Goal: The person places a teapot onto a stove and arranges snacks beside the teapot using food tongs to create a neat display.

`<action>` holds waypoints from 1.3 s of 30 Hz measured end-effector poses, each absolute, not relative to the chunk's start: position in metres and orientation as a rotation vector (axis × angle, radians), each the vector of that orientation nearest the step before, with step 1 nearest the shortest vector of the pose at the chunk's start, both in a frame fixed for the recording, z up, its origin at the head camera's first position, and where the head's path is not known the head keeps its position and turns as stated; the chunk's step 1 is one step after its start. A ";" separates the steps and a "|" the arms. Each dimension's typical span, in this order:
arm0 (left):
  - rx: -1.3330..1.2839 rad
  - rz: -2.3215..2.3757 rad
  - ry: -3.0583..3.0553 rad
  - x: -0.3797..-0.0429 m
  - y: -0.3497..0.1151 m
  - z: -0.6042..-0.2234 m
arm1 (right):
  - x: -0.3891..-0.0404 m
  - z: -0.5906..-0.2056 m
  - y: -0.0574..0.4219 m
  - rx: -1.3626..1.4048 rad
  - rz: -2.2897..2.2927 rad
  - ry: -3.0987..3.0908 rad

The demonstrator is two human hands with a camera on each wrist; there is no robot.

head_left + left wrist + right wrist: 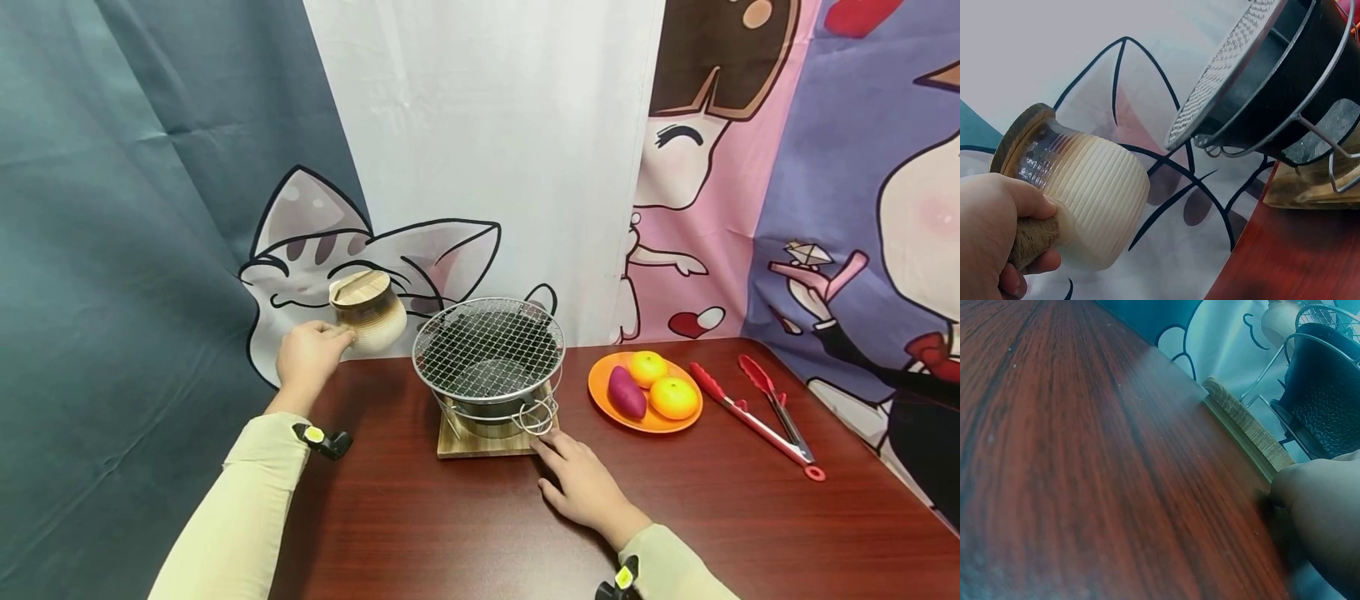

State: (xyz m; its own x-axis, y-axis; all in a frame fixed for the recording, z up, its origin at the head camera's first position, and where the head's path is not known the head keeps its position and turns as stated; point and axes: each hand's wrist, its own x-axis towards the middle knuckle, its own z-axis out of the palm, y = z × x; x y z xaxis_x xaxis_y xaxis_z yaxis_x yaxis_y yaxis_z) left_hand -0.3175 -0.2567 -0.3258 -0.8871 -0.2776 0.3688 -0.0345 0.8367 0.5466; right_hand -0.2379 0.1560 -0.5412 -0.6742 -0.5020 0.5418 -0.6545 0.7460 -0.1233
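Note:
My left hand (311,354) grips the rope-wrapped side handle (1036,240) of a small ribbed ceramic teapot (375,321). The teapot is cream below and brown at the neck, with a wooden lid (362,287) on top. It is held up in the air, left of a black tabletop grill stove (487,408). A round wire mesh (491,346) covers the stove, which stands on a square wooden board (480,447). At the board's front right corner rests my right hand (585,487), its fingertips at the edge and the fingers loosely extended.
To the right, an orange plate (652,425) carries a purple sweet potato (627,393) and two oranges (673,398). Red-handled tongs (772,429) lie spread beyond it on the dark red table (420,533). A printed cloth (495,125) hangs behind the table.

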 end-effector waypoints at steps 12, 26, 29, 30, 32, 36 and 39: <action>0.212 -0.740 -2.584 -0.323 -0.247 -0.323 | -0.240 -0.546 0.156 0.886 0.422 -2.414; 0.172 -0.760 -2.552 -0.325 -0.234 -0.317 | -0.241 -0.546 0.156 0.892 0.444 -2.410; 0.166 -0.759 -2.545 -0.326 -0.232 -0.316 | -0.241 -0.546 0.156 0.887 0.442 -2.428; 0.162 -0.761 -2.543 -0.326 -0.231 -0.316 | -0.241 -0.545 0.156 0.885 0.438 -2.433; 0.153 -0.762 -2.540 -0.326 -0.229 -0.315 | -0.240 -0.545 0.156 0.880 0.436 -2.444; 0.138 -0.767 -2.535 -0.326 -0.226 -0.314 | -0.240 -0.545 0.157 0.880 0.438 -2.440; 0.130 -0.765 -2.532 -0.327 -0.224 -0.313 | -0.240 -0.545 0.157 0.884 0.441 -2.430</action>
